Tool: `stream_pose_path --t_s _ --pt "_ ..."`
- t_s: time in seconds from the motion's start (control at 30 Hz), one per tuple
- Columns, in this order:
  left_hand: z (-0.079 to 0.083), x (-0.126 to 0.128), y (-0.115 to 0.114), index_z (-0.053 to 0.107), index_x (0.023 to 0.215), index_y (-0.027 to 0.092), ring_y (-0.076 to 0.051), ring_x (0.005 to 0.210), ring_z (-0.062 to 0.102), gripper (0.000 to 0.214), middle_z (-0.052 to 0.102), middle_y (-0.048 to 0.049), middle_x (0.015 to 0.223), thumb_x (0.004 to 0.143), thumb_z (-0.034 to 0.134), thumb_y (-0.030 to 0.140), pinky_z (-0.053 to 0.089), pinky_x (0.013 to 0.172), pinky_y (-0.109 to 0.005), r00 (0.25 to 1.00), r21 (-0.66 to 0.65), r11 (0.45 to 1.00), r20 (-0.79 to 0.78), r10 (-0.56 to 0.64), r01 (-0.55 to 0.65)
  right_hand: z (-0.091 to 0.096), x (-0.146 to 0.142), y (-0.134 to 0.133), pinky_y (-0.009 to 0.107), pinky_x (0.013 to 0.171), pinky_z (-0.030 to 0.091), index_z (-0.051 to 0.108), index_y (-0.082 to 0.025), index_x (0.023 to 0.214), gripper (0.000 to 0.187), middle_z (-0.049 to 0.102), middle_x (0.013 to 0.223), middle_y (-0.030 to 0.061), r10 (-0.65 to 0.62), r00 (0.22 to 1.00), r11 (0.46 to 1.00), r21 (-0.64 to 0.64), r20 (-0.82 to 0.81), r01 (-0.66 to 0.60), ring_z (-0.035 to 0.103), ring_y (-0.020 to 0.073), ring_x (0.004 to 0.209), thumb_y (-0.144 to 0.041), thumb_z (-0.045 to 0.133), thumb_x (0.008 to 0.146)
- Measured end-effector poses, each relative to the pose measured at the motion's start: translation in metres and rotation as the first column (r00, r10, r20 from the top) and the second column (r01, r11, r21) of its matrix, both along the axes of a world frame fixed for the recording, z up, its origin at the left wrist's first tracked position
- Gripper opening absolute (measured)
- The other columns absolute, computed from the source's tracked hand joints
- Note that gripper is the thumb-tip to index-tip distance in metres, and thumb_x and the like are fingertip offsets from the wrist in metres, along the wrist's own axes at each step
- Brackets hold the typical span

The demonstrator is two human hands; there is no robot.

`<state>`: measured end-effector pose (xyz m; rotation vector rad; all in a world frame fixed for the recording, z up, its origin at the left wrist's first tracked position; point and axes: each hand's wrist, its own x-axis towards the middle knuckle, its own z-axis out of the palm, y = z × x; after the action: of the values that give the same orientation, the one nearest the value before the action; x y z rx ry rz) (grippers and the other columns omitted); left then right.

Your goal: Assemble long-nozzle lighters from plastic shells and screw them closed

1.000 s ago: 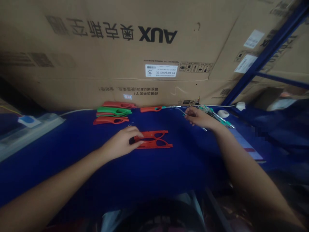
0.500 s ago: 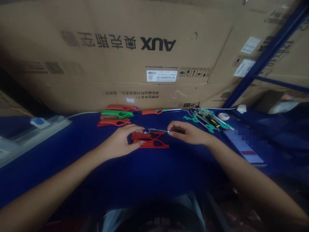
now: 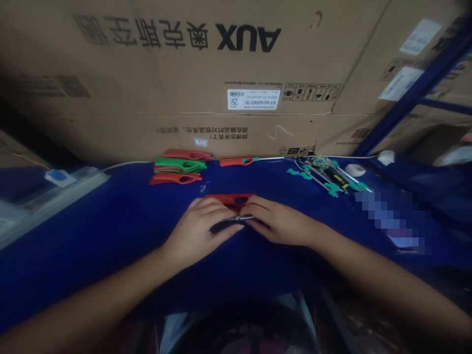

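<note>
**Left hand (image 3: 201,231) and right hand (image 3: 282,222) meet over a red plastic casing (image 3: 230,199)**

The casing lies flat on the blue-covered tabletop (image 3: 110,236), mostly hidden under the fingers; only its far edge shows. It looks light and fairly stiff, with a smooth surface that may slip, so its solid outer edges seem the safest hold; thin bridges around its openings could flex or snap. A slim metal rod (image 3: 239,217) lies on the near side of the casing, between the hands; it looks stiff, but so thin that fingertips would need to pinch it. The right hand is half closed and appears to pinch the rod's right end; the left hand is curved over the casing, its fingers reaching toward the rod, though any grip cannot be told. A dark piece (image 3: 221,227) shows beneath the left fingers. Beyond the casing lie red and green plastic shells (image 3: 180,166) to the far left, a red-handled metal-shafted tool (image 3: 236,162) straight ahead, and green-and-metal parts (image 3: 330,180) with a white tape roll (image 3: 354,169) to the far right.
</note>
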<state>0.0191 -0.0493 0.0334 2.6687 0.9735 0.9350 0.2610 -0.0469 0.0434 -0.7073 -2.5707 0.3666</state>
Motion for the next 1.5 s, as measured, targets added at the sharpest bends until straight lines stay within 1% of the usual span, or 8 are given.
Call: stream_pose_path --t_s 0.23,0.4,0.67,0.8,0.97,1.1,1.3,1.5 --pt "-0.002 0.001 0.002 0.072 0.094 0.023 -0.019 0.086 0.07 0.01 0.078 0.0 0.09 0.094 0.066 0.031 0.045 0.082 -0.036 0.997 -0.011 1.0 0.076 0.006 -0.005 0.006 0.012 0.006 0.032 0.082 0.053 0.062 -0.018 0.111 0.017 0.065 0.109 0.0097 -0.033 0.998 0.999 0.01 0.057 0.033 0.065 0.0191 0.096 -0.023 0.05 0.1" --pt "-0.005 0.001 0.003 0.075 0.095 0.024 -0.019 0.085 0.07 0.01 0.079 -0.0005 0.091 0.094 0.067 0.03 0.047 0.084 -0.037 0.99 -0.035 0.998 0.131 0.047 -0.043 0.014 0.022 0.012 0.031 0.07 0.048 0.068 -0.019 0.093 0.016 0.069 0.085 0.0047 -0.132 0.981 0.989 0.079 0.145 0.121 0.063 0.0184 0.078 -0.031 0.059 0.096" --pt "-0.012 0.004 0.004 0.075 0.097 0.024 -0.02 0.086 0.071 0.01 0.079 -0.001 0.092 0.091 0.071 0.032 0.052 0.085 -0.037 0.987 -0.066 0.998 0.159 -0.008 0.018 0.008 0.012 0.012 0.028 0.078 0.05 0.068 -0.019 0.103 0.014 0.072 0.095 0.0052 -0.002 0.999 0.968 -0.25 -0.032 -0.006 0.067 0.0153 0.084 -0.026 0.057 0.098" --pt "-0.01 -0.002 0.01 0.073 0.105 0.021 -0.02 0.095 0.07 0.02 0.077 -0.0049 0.104 0.089 0.073 0.033 0.055 0.09 -0.035 0.977 -0.118 0.993 0.21 0.02 0.005 0.008 0.022 0.018 0.026 0.072 0.048 0.069 -0.017 0.099 0.011 0.071 0.089 0.0038 -0.025 0.999 0.967 -0.256 -0.043 0.013 0.063 0.0135 0.077 -0.023 0.061 0.096" --pt "-0.002 -0.011 0.016 0.073 0.112 0.023 -0.022 0.103 0.068 0.025 0.076 -0.0054 0.111 0.1 0.055 0.035 0.05 0.1 -0.039 0.983 -0.169 0.983 0.154 0.102 -0.075 0.016 0.032 0.021 0.026 0.069 0.048 0.068 -0.017 0.096 0.011 0.069 0.085 0.004 -0.093 0.994 0.954 -0.291 -0.055 0.073 0.061 0.0136 0.073 -0.026 0.062 0.095" --pt "-0.002 -0.014 0.019 0.075 0.11 0.021 -0.023 0.105 0.07 0.034 0.076 -0.0055 0.112 0.102 0.048 0.041 0.052 0.098 -0.034 0.968 -0.294 0.951 0.196 0.156 -0.093 0.019 0.035 0.02 0.025 0.068 0.048 0.067 -0.017 0.095 0.011 0.067 0.086 0.0043 -0.103 0.993 0.954 -0.289 -0.066 0.079 0.06 0.0127 0.072 -0.026 0.062 0.094" --pt "-0.006 -0.014 0.023 0.076 0.107 0.02 -0.019 0.075 0.072 0.039 0.079 -0.0043 0.089 0.094 0.059 0.052 0.057 0.069 -0.028 0.933 -0.56 0.825 0.257 0.253 -0.069 0.021 0.039 0.021 0.025 0.067 0.046 0.067 -0.016 0.094 0.01 0.066 0.084 0.0039 -0.119 0.992 0.964 -0.246 -0.043 0.105 0.059 0.0127 0.072 -0.026 0.063 0.093" --pt "-0.001 -0.01 0.021 0.076 0.105 0.018 -0.019 0.076 0.071 0.031 0.079 -0.0068 0.092 0.085 0.071 0.041 0.057 0.071 -0.03 0.928 -0.61 0.792 0.314 0.2 0.035 0.024 0.042 0.022 0.026 0.067 0.046 0.067 -0.017 0.094 0.012 0.066 0.084 0.0041 -0.146 0.989 0.967 -0.215 -0.027 0.137 0.059 0.0133 0.072 -0.027 0.063 0.093"
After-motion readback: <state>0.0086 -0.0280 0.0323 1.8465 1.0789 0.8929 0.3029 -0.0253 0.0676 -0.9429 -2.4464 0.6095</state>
